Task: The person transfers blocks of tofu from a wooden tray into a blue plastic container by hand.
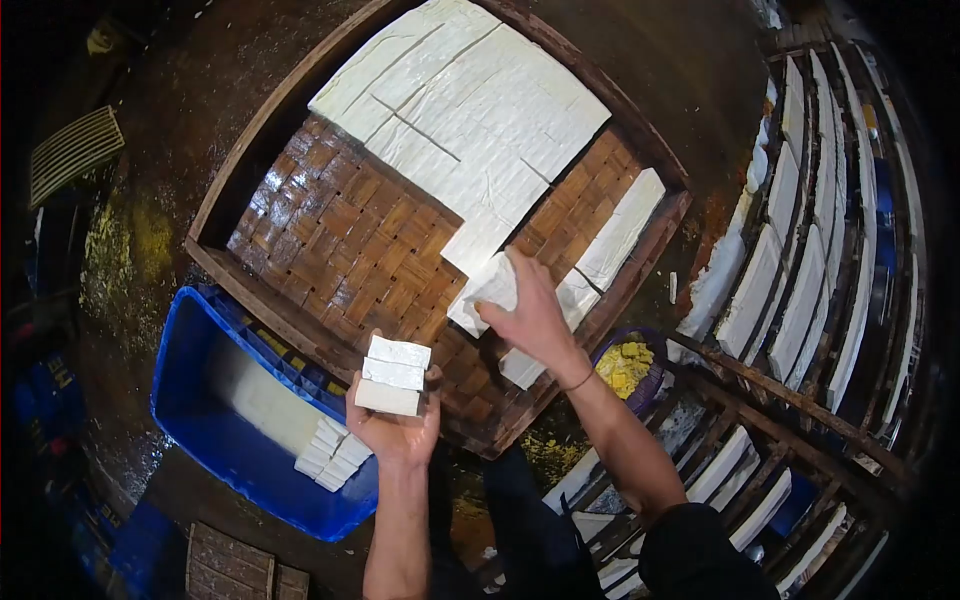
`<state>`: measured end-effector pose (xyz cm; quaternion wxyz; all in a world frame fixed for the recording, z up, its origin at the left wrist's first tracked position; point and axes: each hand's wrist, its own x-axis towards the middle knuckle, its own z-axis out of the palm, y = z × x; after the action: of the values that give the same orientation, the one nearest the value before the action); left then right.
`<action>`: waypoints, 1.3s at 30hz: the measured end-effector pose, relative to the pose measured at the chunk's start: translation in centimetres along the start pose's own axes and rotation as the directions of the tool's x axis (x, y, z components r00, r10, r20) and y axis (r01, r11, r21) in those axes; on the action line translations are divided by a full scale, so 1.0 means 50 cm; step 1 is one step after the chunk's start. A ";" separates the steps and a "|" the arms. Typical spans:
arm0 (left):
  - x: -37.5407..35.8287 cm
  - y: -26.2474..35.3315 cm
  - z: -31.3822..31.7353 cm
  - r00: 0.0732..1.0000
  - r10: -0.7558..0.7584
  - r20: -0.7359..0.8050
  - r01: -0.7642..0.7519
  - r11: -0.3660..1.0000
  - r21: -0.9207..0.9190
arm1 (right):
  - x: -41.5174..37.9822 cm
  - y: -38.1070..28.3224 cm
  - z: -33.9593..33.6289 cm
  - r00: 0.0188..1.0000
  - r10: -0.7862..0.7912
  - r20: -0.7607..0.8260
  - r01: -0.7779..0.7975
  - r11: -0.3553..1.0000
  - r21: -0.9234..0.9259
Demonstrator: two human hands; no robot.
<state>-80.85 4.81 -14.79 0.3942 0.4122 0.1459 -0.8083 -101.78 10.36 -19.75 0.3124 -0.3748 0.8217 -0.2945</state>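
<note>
On my left hand [398, 432] lie several white blocks [395, 376], side by side on the palm, with the fingers curled round their edges. My right hand [535, 315] grips a white piece [497, 284] between thumb and fingers, just over the lower end of the large cut white slab [470, 110]. That slab covers the far part of a wooden tray with a woven base [350, 225]. A separate white strip [622, 228] lies along the tray's right side, with more white pieces near my right hand.
Below the tray's left edge stands a blue tub [185, 400] holding stacked white blocks [333, 453] in cloudy liquid. A purple basket [655, 385] of yellow pieces [622, 370] sits right of the tray. Racks with long white slabs [750, 290] fill the right side.
</note>
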 end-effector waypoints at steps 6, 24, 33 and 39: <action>-0.015 0.026 -0.025 0.990 -0.016 0.142 0.027 0.997 -0.074 | 0.028 -0.011 0.002 0.997 0.058 0.047 -0.053 0.994 -0.092; -0.114 0.111 -0.107 0.987 0.040 0.157 -0.010 0.982 -0.188 | -0.116 -0.117 0.111 0.985 -0.116 0.129 0.151 0.942 -0.300; -0.229 0.217 -0.219 0.981 0.144 0.132 -0.098 0.946 -0.308 | -0.061 -0.052 0.131 0.965 -0.110 0.239 0.197 0.906 -0.375; -0.301 0.321 -0.363 0.970 0.205 0.127 -0.140 0.908 -0.395 | -0.171 -0.398 0.213 0.723 0.013 0.691 -0.331 0.884 0.329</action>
<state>-53.44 12.39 -12.82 0.5480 0.2698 0.2307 -0.7574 -80.86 3.68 -9.68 0.6883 -0.2965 0.5990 -0.2822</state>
